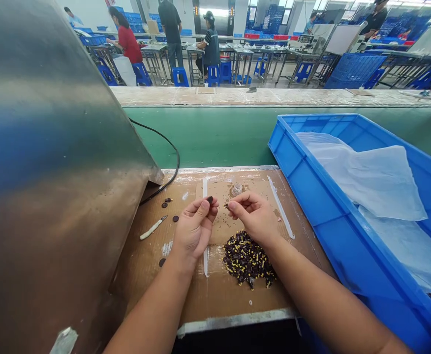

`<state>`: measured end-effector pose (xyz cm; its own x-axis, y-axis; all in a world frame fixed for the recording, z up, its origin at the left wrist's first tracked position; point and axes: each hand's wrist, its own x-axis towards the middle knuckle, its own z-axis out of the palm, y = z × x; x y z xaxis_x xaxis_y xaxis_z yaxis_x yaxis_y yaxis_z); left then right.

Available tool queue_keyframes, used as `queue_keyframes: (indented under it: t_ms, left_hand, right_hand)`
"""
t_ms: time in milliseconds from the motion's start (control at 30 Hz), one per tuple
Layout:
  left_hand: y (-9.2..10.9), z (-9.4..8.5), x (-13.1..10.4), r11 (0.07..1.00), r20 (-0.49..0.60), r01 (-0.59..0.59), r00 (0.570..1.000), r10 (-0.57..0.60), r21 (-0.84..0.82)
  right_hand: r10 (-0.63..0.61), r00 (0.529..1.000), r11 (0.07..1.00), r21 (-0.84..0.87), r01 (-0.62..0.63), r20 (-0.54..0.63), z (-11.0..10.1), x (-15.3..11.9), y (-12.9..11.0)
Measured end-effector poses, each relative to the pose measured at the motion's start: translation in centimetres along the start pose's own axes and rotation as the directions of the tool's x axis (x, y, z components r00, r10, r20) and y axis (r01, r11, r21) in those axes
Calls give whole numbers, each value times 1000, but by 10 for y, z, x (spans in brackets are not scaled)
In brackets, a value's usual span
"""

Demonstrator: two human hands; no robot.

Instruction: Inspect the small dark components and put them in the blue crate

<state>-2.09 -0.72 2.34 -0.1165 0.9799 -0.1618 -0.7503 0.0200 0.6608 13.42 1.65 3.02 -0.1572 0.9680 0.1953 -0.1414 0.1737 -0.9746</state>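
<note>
Between the thumb and fingers of my left hand [197, 223] is a small dark round disc [210, 200]. My right hand [254, 214] pinches a tiny dark piece [227, 206] a short way to the right of the disc, the two apart. Under my right wrist lies a pile of small black-and-yellow parts [247, 258] on the cardboard [215, 295]. Left of my left hand, a knife with a pale wrapped handle [152, 228] lies near a loose dark disc [175, 219]. Another dark disc [162, 262] shows beside my left forearm.
A blue crate [311, 177] with white plastic sheeting [366, 172] stands at the right. A large metal housing [53, 172] fills the left, with a black cable [176, 152] beside it. Behind runs a green conveyor belt [215, 135]. Several people sit or stand farther back.
</note>
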Motion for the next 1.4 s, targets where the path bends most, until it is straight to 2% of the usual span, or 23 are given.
queue_keyframes:
  t_ms: [167, 400, 767, 933, 1033, 1100, 1167, 1300, 1400]
  left_hand:
    - [-2, -2, 0, 999, -17, 20, 1000, -21, -27]
    - [-3, -1, -1, 1000, 38, -18, 999, 19, -20]
    - [-5, 2, -4, 998, 42, -48, 998, 47, 36]
    - [-5, 2, -3, 994, 62, -67, 996, 62, 84]
    - [-6, 2, -2, 982, 72, -120, 991, 111, 146]
    - [-7, 1, -4, 954, 74, -203, 979, 191, 220]
    - [-8, 0, -7, 887, 81, -298, 954, 288, 353]
    - [-7, -1, -13, 708, 132, -394, 908, 397, 585]
    - [-10, 2, -11, 722, 147, -389, 915, 377, 573]
  right_hand:
    - [-59, 998, 998, 20, 59, 8, 9, -8, -2]
    - [-168, 986, 986, -7, 168, 9, 15, -13, 1]
    - [-137, 990, 989, 62, 135, 17, 17, -11, 0]
    - [-126, 992, 992, -2, 126, 9, 16, -11, -2]
    - [-186, 982, 977, -104, 188, 25, 12, -11, -4]
    - [-268, 962, 940, -201, 275, 62, 9, -12, -4]
    - [-338, 936, 892, -286, 351, 95, 6, -11, -5]
    - [-370, 924, 839, -390, 379, 102, 3, -11, -6]
    - [-367, 924, 831, -410, 376, 105, 2, -11, -6]
